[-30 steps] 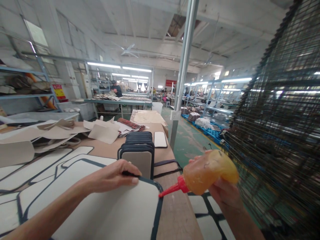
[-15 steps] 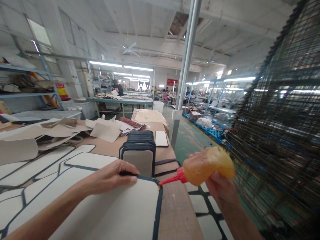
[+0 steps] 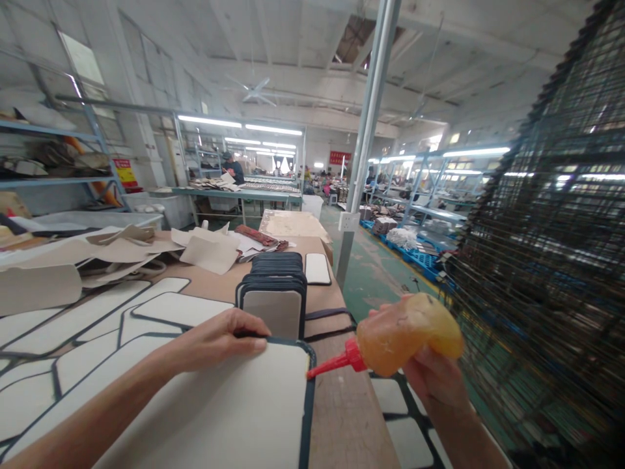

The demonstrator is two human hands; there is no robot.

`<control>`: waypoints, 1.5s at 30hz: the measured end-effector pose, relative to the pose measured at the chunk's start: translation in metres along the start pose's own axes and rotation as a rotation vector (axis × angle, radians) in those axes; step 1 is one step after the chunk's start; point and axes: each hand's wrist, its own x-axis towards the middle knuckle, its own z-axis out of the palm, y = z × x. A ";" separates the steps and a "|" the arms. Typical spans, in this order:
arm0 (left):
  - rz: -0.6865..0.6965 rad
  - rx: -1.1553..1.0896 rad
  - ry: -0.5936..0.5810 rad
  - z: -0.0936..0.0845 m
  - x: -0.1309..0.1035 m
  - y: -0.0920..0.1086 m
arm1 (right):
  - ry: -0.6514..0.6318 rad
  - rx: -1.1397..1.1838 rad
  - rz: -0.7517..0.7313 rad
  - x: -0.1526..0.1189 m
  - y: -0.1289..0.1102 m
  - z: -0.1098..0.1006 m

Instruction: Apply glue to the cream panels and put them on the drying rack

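My left hand [image 3: 234,339] pinches the top edge of a large cream panel [image 3: 244,404] with a dark blue border and rounded corners. Thumb on the front, its fingers go behind the edge. In my right hand [image 3: 432,374] is a squeeze bottle [image 3: 407,335] of amber liquid, held sideways, with its red nozzle [image 3: 336,365] pointing left. The nozzle tip touches the panel's right border, just below the upper corner. A yellowish wet streak shows along that corner.
Beyond the panel stands a stack of dark-edged panels [image 3: 271,296], with a small white panel [image 3: 317,268] beside it. More bordered panels [image 3: 88,319] and beige scraps [image 3: 122,247] cover the left. A metal post [image 3: 347,241] rises at the table's right; dark mesh [image 3: 547,247] hangs further right.
The nozzle tip has moved from the panel's upper right corner slightly down its right border. A wet streak now shows at the corner. My left hand keeps its hold.
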 end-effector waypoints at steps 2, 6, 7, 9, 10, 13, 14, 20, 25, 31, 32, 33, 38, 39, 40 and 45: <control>-0.003 -0.008 0.002 -0.001 0.002 -0.002 | 0.023 0.019 -0.030 -0.001 0.003 0.000; -0.023 -0.047 0.010 -0.001 0.006 -0.007 | 0.057 0.038 -0.006 -0.004 0.003 0.004; -0.029 -0.056 0.011 -0.002 0.007 -0.009 | 0.053 0.034 0.016 -0.005 0.002 0.005; -0.046 -0.076 0.009 -0.002 0.009 -0.012 | 0.043 0.031 0.038 -0.007 0.001 0.005; -0.057 -0.088 0.008 -0.002 0.010 -0.013 | 0.040 0.033 0.039 -0.008 0.001 0.004; -0.087 -0.138 0.017 -0.002 0.012 -0.017 | 0.014 0.032 0.037 -0.009 0.003 0.000; -0.090 -0.158 0.019 -0.003 0.013 -0.018 | 0.002 0.030 0.041 -0.009 0.004 -0.001; -0.105 -0.254 0.037 -0.005 0.016 -0.022 | 0.014 0.028 0.076 -0.013 0.001 0.001; -0.146 -0.288 0.059 -0.008 0.020 -0.023 | 0.029 0.058 0.126 -0.017 -0.001 0.003; -0.158 -0.400 0.050 -0.009 0.020 -0.024 | 0.006 0.051 0.147 -0.018 -0.003 0.004; -0.159 -0.402 0.053 -0.010 0.020 -0.024 | 0.016 0.050 0.145 -0.018 -0.003 0.004; -0.161 -0.406 0.058 -0.010 0.020 -0.025 | 0.027 0.052 0.143 -0.018 -0.003 0.004; -0.191 -0.466 0.108 -0.013 0.021 -0.030 | 0.069 0.106 0.140 -0.020 -0.002 0.007; -0.198 -0.479 0.121 -0.014 0.022 -0.032 | 0.081 0.109 0.128 -0.020 -0.002 0.008; -0.203 -0.490 0.133 -0.014 0.022 -0.034 | 0.094 0.110 0.114 -0.021 -0.001 0.008; -0.195 -0.533 0.166 -0.015 0.023 -0.043 | 0.128 0.112 0.099 -0.023 0.003 0.006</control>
